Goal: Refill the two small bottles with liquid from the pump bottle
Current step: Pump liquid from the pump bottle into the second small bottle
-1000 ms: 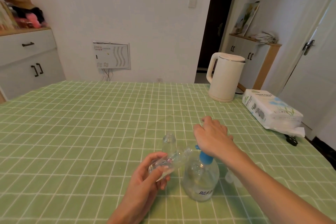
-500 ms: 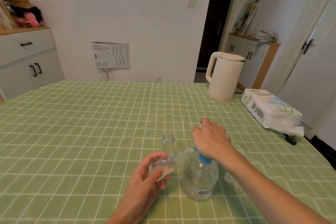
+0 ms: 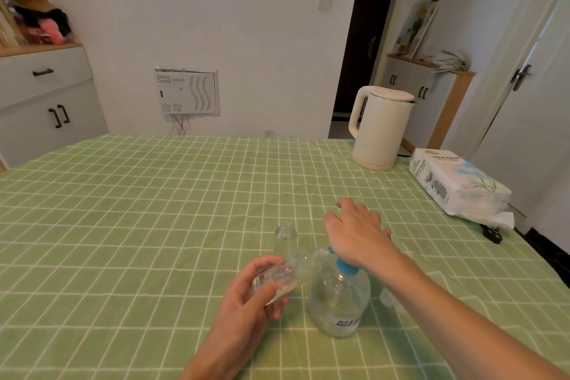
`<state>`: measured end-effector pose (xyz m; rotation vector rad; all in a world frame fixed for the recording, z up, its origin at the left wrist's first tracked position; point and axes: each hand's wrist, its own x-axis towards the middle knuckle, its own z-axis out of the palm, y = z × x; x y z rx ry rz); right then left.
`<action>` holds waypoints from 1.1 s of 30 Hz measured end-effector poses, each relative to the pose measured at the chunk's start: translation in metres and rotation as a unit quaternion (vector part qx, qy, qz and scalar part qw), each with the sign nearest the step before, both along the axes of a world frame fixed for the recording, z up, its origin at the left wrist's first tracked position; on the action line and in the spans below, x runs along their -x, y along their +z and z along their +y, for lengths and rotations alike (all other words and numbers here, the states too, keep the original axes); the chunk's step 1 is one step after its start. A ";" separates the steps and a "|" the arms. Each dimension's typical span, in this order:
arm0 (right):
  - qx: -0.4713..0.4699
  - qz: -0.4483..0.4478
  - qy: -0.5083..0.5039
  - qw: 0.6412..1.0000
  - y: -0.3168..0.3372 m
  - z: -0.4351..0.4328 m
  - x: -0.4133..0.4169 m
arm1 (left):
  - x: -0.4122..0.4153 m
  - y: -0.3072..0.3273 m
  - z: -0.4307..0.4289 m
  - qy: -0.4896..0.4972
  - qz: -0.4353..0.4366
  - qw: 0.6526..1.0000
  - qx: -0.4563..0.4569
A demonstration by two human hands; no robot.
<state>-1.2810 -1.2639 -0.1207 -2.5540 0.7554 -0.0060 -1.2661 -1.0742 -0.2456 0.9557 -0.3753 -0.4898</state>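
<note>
The left hand (image 3: 246, 296) curls its fingers round one small bottle (image 3: 302, 267), tilted with its mouth at the pump spout. The right hand (image 3: 354, 231), fingers loosely spread, rests palm-down on the blue head of the one pump bottle (image 3: 339, 302), just right of the left hand. A second small bottle (image 3: 285, 236) stands upright just beyond the left hand. Far beyond the right hand are one kettle (image 3: 379, 129) and one tissue pack (image 3: 456, 185).

pump head: covered by the right hand (image 3: 357, 234); only a blue collar shows on the pump bottle (image 3: 339, 299).
label print: too small to read.
held small bottle (image 3: 287, 274): base wrapped by the left hand (image 3: 246, 302); mouth-to-spout contact unclear.
standing small bottle (image 3: 285, 236): at 11 o'clock from the pump bottle, lower part hidden.
pale shape (image 3: 387, 296): at 3 o'clock, blurred, behind the forearm.
</note>
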 end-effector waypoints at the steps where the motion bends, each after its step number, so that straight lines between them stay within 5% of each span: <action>1: -0.002 -0.001 0.000 1.000 0.000 0.000 0.000 | 0.001 0.000 0.000 0.000 0.000 1.000 0.001; 33: -0.010 -0.018 -0.007 1.000 0.008 -0.003 0.001 | 0.002 0.000 0.002 0.003 0.003 1.000 -0.012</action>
